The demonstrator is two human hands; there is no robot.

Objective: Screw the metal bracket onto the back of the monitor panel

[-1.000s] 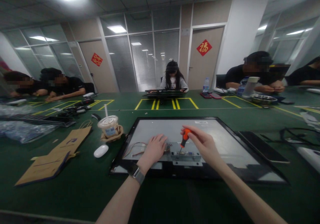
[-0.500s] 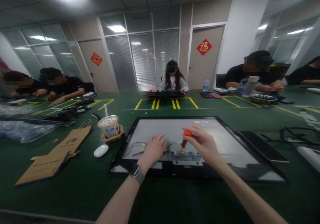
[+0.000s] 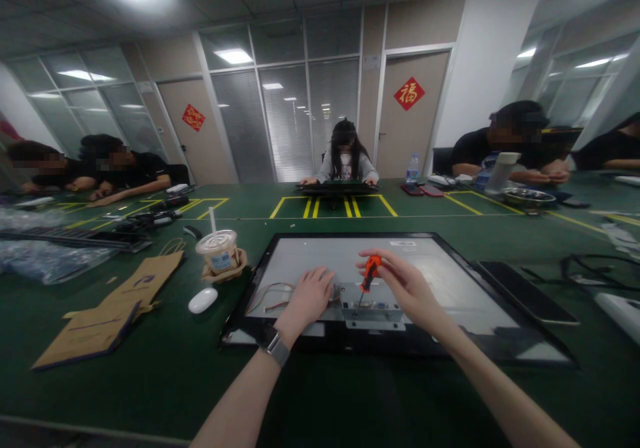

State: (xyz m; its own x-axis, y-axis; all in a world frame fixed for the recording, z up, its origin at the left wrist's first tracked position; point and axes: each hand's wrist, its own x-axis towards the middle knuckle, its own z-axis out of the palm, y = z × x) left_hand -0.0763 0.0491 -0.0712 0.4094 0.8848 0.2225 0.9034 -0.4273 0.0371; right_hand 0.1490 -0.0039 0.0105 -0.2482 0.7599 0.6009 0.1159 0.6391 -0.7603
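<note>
A large flat display panel (image 3: 295, 255) with a black frame lies back side up in front of me. Near its front edge sits a metal bracket box (image 3: 390, 315) with connector ports. My right hand (image 3: 413, 288) grips an orange and black screwdriver (image 3: 371, 273) by its handle, tilted, its tip down at the bracket's port side. My left hand (image 3: 313, 295) rests palm down on the panel, fingers stretched out, just left of the bracket; its fingertips partly hide what lies beneath. Thin wires (image 3: 273, 295) run out left of that hand.
On the left are a white mouse (image 3: 203, 300), an iced drink cup (image 3: 219, 251) in a carton holder and a flattened paper bag (image 3: 110, 315). A black phone-like slab (image 3: 527, 291) lies along the panel's right side. Several people sit around the green table (image 3: 165, 395).
My right hand has shifted slightly left and turned a little, the screwdriver handle moving with it. The left hand stays put.
</note>
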